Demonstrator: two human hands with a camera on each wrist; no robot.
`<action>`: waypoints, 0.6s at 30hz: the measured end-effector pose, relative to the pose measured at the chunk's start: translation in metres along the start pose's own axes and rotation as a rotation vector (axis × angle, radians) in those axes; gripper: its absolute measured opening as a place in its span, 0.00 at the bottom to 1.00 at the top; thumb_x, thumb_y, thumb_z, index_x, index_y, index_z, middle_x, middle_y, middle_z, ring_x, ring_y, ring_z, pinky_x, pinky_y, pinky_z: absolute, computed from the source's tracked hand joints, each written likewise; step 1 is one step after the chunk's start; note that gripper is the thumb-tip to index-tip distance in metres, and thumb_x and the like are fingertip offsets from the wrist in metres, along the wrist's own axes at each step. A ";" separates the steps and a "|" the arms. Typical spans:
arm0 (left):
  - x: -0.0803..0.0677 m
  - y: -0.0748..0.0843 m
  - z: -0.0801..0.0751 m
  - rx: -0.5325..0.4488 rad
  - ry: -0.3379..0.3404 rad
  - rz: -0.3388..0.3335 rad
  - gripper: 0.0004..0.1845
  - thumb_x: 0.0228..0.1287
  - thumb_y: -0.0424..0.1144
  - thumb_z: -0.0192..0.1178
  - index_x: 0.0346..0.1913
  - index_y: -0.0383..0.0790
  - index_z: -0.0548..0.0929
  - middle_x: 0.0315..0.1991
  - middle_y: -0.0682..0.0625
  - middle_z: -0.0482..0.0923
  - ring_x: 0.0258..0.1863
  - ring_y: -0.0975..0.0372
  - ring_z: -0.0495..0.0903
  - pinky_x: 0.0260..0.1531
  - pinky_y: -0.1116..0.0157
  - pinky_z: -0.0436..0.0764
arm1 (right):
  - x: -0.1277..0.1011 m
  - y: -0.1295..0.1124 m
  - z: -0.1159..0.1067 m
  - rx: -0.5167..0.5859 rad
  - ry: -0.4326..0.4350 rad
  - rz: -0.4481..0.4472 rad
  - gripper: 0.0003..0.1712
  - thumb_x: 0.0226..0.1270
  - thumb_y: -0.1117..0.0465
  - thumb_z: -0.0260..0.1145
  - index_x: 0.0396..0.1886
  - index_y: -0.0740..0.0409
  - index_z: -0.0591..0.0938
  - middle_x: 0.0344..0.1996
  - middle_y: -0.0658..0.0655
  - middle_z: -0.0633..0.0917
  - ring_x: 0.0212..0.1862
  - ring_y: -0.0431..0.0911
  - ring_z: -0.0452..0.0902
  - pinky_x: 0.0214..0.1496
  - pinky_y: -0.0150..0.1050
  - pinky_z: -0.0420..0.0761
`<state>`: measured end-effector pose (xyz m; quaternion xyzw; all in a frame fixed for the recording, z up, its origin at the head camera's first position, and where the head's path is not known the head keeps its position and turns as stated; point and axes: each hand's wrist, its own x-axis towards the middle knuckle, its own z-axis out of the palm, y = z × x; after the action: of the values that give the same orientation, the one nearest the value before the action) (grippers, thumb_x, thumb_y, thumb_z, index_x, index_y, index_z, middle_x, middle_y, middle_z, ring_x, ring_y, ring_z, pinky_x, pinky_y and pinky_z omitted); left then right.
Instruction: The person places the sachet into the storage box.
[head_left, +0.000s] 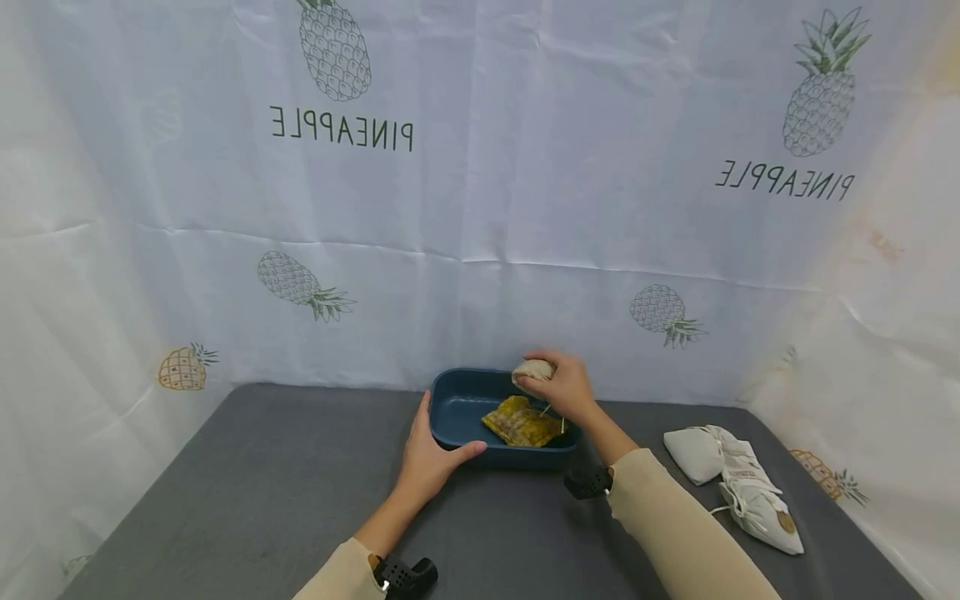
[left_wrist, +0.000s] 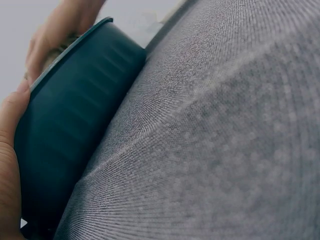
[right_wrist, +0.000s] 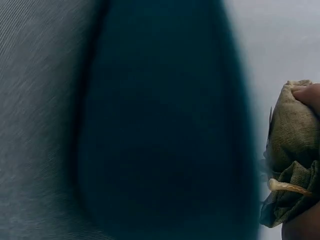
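My left hand [head_left: 431, 458] grips the near left corner of the dark blue rectangular plastic tub [head_left: 457, 408], thumb along the front wall and fingers curled around the side. The tub stands on the grey fabric-covered worktop [head_left: 262, 475], near its far edge. My right hand [head_left: 562, 387] hovers over the tub's right half, fingers pinched around a small beige cloth pouch [head_left: 531, 370] with a trailing drawstring. Inside the tub, under that hand, lies a flat yellow-brown patterned sachet [head_left: 522, 422].

Two white drawstring cloth bags [head_left: 738, 483] lie to the right of my right forearm, well apart from the tub. A white pineapple-print curtain [head_left: 480, 208] closes in the worktop at the back and on both sides, just behind the tub. Open worktop extends left of the tub and toward me.
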<state>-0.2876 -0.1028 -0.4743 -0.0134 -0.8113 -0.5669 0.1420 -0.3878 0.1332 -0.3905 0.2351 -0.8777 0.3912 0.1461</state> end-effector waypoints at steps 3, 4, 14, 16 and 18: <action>0.000 0.000 0.001 0.003 -0.002 -0.013 0.64 0.52 0.53 0.78 0.83 0.44 0.45 0.82 0.38 0.47 0.79 0.39 0.53 0.69 0.33 0.62 | -0.003 0.010 0.006 -0.042 -0.040 0.010 0.26 0.63 0.54 0.75 0.59 0.59 0.84 0.44 0.62 0.88 0.30 0.43 0.77 0.27 0.35 0.75; 0.000 0.000 0.001 -0.001 -0.003 -0.020 0.64 0.52 0.53 0.78 0.83 0.45 0.45 0.82 0.39 0.46 0.79 0.39 0.53 0.69 0.33 0.62 | -0.004 0.013 0.008 -0.049 -0.053 0.014 0.25 0.64 0.54 0.75 0.59 0.59 0.84 0.45 0.62 0.88 0.30 0.43 0.77 0.27 0.35 0.75; 0.000 0.001 -0.001 -0.015 -0.009 -0.013 0.64 0.52 0.53 0.78 0.83 0.45 0.45 0.83 0.40 0.46 0.80 0.40 0.53 0.70 0.33 0.62 | -0.009 0.018 0.015 -0.169 -0.125 -0.001 0.24 0.66 0.54 0.73 0.58 0.59 0.84 0.55 0.62 0.85 0.48 0.54 0.82 0.46 0.50 0.82; 0.001 0.001 -0.001 -0.012 -0.009 -0.017 0.64 0.52 0.53 0.78 0.83 0.46 0.44 0.83 0.40 0.46 0.80 0.41 0.52 0.70 0.34 0.62 | -0.008 0.017 0.016 -0.217 -0.156 -0.002 0.22 0.65 0.53 0.73 0.55 0.59 0.85 0.52 0.62 0.85 0.45 0.52 0.81 0.43 0.48 0.81; 0.001 0.001 -0.001 -0.013 -0.011 -0.020 0.64 0.51 0.55 0.78 0.83 0.47 0.44 0.83 0.41 0.45 0.80 0.41 0.52 0.71 0.34 0.61 | -0.007 0.015 0.018 -0.280 -0.203 0.009 0.20 0.65 0.53 0.73 0.53 0.58 0.86 0.48 0.60 0.85 0.40 0.49 0.78 0.39 0.44 0.79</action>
<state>-0.2879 -0.1032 -0.4731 -0.0093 -0.8085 -0.5734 0.1318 -0.3914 0.1304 -0.4144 0.2471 -0.9348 0.2401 0.0861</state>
